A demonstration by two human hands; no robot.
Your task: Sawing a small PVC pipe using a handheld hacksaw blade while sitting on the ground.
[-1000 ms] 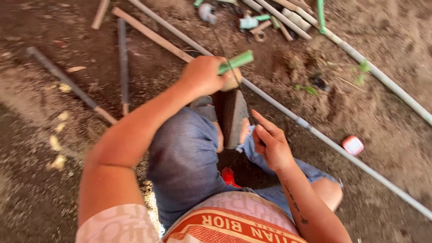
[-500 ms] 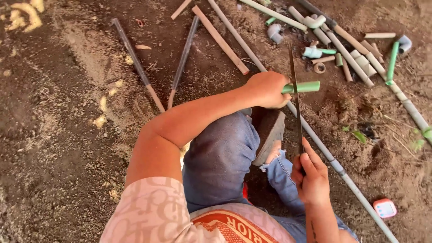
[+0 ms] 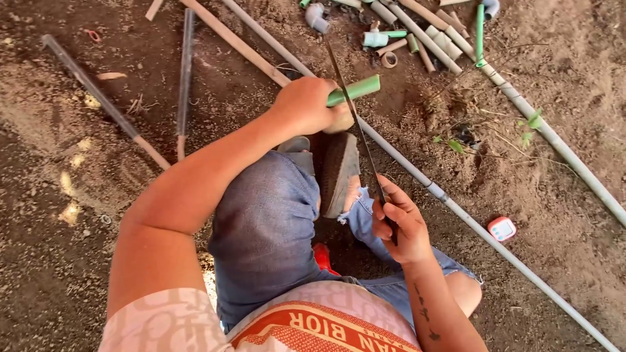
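While the left hand [image 3: 306,104] clamps the green pipe [image 3: 355,89], a thin saw blade [image 3: 355,120] crosses it.

Left to right: that hand is wrapped tight round the pipe's near end, pinning it down beside a sandal sole [image 3: 339,173] on the dirt ground [image 3: 59,261]; the pipe's long axis runs up and to the right, its free end past the blade. Right hand [image 3: 399,225] sits nearer the body, fingers curled shut round the blade's lower end, blade slanting away across the pipe.
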